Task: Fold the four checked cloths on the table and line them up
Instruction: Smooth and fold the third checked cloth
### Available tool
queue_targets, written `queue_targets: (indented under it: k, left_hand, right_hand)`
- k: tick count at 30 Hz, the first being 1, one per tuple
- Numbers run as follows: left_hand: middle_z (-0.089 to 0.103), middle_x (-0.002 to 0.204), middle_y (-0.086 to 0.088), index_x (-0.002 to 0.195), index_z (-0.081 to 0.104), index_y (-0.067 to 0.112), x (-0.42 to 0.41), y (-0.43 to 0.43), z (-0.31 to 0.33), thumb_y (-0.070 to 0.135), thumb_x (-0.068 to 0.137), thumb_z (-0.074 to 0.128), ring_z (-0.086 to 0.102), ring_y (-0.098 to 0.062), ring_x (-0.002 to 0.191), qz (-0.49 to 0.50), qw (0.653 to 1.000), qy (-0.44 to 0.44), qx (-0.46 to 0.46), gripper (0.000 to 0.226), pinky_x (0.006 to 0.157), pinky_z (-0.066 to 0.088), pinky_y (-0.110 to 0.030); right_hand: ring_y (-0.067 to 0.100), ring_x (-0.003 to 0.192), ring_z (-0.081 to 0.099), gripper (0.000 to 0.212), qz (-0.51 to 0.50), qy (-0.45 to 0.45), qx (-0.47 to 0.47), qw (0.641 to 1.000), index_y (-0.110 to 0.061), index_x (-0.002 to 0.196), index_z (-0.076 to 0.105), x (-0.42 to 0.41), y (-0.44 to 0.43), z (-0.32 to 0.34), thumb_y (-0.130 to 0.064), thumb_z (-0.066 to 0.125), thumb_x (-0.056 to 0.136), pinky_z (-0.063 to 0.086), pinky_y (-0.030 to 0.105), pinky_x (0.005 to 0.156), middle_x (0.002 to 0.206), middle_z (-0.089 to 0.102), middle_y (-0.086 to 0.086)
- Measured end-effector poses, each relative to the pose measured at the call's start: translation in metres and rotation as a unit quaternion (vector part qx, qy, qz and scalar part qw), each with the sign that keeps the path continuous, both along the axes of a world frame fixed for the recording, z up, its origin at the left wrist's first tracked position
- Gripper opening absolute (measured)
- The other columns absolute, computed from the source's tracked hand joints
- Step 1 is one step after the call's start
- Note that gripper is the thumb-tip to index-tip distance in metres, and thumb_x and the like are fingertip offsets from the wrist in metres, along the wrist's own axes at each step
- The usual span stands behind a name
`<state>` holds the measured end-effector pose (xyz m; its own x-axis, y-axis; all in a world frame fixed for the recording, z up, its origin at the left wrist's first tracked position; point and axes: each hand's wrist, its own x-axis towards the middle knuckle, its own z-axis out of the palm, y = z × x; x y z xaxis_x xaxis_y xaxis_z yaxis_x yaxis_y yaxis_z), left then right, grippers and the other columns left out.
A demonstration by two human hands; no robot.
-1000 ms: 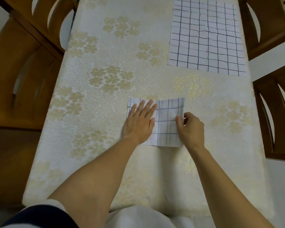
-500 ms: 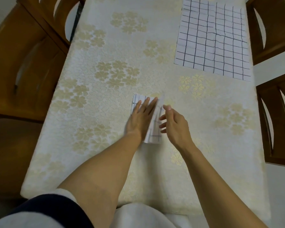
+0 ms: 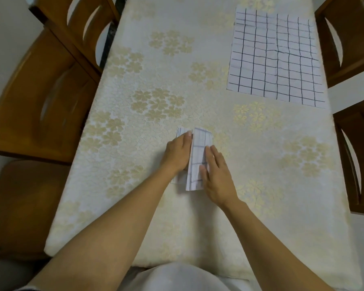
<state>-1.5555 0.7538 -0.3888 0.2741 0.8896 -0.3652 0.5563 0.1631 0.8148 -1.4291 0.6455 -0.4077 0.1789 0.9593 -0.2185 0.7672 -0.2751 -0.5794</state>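
Note:
A small white cloth with dark checks (image 3: 198, 152) lies folded into a narrow strip at the middle of the table. Its right half is turned over onto the left. My left hand (image 3: 178, 153) lies partly under that flap, pressing on the cloth's left part. My right hand (image 3: 216, 175) rests flat, fingers spread, on the flap's right side. Flat checked cloth (image 3: 275, 57) is spread out at the far right of the table; whether it is one cloth or a stack I cannot tell.
The table (image 3: 156, 80) wears a cream cloth with gold flowers. Wooden chairs stand on the left (image 3: 42, 97) and on the right (image 3: 357, 143). The table's near edge is just in front of my body.
The right hand has carried the cloth's right half over to the left, making a narrow strip, and now lies flat on it. The left hand stayed on the cloth.

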Motion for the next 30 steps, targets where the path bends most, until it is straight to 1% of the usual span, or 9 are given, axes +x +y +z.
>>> queue_targets:
  k: [2, 3, 6, 10, 15, 18, 21, 23, 30]
  left_hand:
    - [0.071, 0.114, -0.006, 0.120, 0.068, 0.015, -0.005, 0.001, 0.002, 0.070, 0.100, 0.025, 0.065, -0.023, 0.108, 0.000, 0.996, -0.019, -0.084, 0.072, 0.099, 0.051, -0.040]
    - [0.070, 0.110, -0.001, 0.116, 0.067, 0.016, -0.007, 0.001, -0.001, 0.074, 0.097, 0.031, 0.065, -0.021, 0.105, -0.020, 0.995, -0.023, -0.092, 0.071, 0.094, 0.051, -0.036]
    - [0.071, 0.108, 0.006, 0.117, 0.065, 0.020, -0.015, 0.002, -0.007, 0.047, 0.100, 0.059, 0.068, -0.015, 0.100, -0.057, 0.996, -0.025, -0.061, 0.033, 0.086, 0.056, -0.032]
    - [0.071, 0.115, 0.001, 0.125, 0.063, 0.017, -0.015, 0.021, -0.014, 0.037, 0.101, 0.058, 0.067, -0.017, 0.102, -0.053, 0.998, 0.020, -0.019, 0.032, 0.085, 0.057, -0.035]
    - [0.051, 0.081, -0.003, 0.099, 0.051, 0.007, -0.015, 0.031, -0.020, 0.038, 0.101, 0.060, 0.047, -0.017, 0.068, -0.068, 0.993, 0.095, 0.024, 0.033, 0.059, 0.038, -0.033]
    - [0.062, 0.106, -0.005, 0.122, 0.052, 0.014, -0.018, 0.029, -0.026, 0.039, 0.098, 0.065, 0.060, -0.021, 0.093, -0.060, 0.993, 0.091, 0.038, 0.037, 0.078, 0.054, -0.036]
    - [0.058, 0.130, -0.005, 0.144, 0.043, 0.018, -0.022, 0.025, -0.027, 0.031, 0.096, 0.070, 0.057, -0.020, 0.114, -0.029, 0.995, 0.071, 0.071, 0.057, 0.096, 0.052, -0.037]
    - [0.053, 0.131, -0.005, 0.147, 0.040, 0.018, -0.022, 0.020, -0.026, 0.023, 0.095, 0.072, 0.055, -0.016, 0.107, -0.018, 0.992, 0.072, 0.097, 0.061, 0.091, 0.050, -0.030]
    - [0.060, 0.109, 0.003, 0.140, 0.051, 0.021, -0.019, 0.016, -0.026, 0.014, 0.100, 0.062, 0.061, -0.020, 0.097, -0.001, 0.984, 0.068, 0.164, 0.043, 0.087, 0.056, -0.040]
  right_hand:
    - [0.028, 0.154, 0.009, 0.062, -0.014, -0.014, -0.016, 1.000, -0.013, 0.160, 0.014, -0.002, 0.002, -0.007, -0.041, 0.030, 0.108, 0.011, 0.044, 0.126, 0.168, 0.011, 0.009]
    - [0.029, 0.155, 0.007, 0.064, -0.023, -0.014, -0.024, 0.999, -0.014, 0.160, 0.013, -0.004, 0.003, -0.010, -0.045, 0.027, 0.106, 0.011, 0.045, 0.126, 0.168, 0.010, 0.009]
    - [0.031, 0.155, 0.006, 0.065, -0.035, -0.004, -0.022, 0.999, -0.015, 0.160, 0.011, -0.008, 0.003, -0.012, -0.046, 0.024, 0.105, 0.012, 0.045, 0.126, 0.168, 0.008, 0.006]
    - [0.028, 0.155, 0.000, 0.059, -0.015, -0.025, -0.020, 0.999, -0.019, 0.161, 0.009, -0.009, -0.001, -0.012, -0.040, 0.027, 0.109, 0.007, 0.041, 0.125, 0.169, 0.001, 0.000]
    - [0.030, 0.155, -0.002, 0.064, 0.016, -0.076, -0.029, 0.997, -0.022, 0.161, 0.013, -0.011, -0.005, -0.016, -0.052, 0.014, 0.104, 0.009, 0.045, 0.125, 0.169, -0.002, -0.002]
    - [0.032, 0.155, 0.002, 0.064, 0.019, -0.105, -0.023, 0.994, -0.020, 0.161, 0.016, -0.011, -0.006, -0.021, -0.051, 0.018, 0.105, 0.013, 0.046, 0.124, 0.169, 0.000, 0.000]
    - [0.032, 0.155, 0.004, 0.062, 0.026, -0.129, -0.018, 0.991, -0.019, 0.161, 0.017, -0.011, -0.008, -0.025, -0.048, 0.022, 0.106, 0.012, 0.045, 0.123, 0.169, 0.001, 0.000]
    - [0.033, 0.155, 0.006, 0.062, 0.027, -0.141, -0.013, 0.989, -0.019, 0.161, 0.017, -0.010, -0.009, -0.027, -0.048, 0.024, 0.107, 0.011, 0.045, 0.123, 0.169, 0.002, 0.002]
    - [0.032, 0.155, 0.000, 0.064, 0.010, -0.154, -0.029, 0.988, -0.022, 0.161, 0.014, -0.015, -0.007, -0.031, -0.053, 0.022, 0.106, 0.006, 0.045, 0.123, 0.169, 0.000, 0.002]
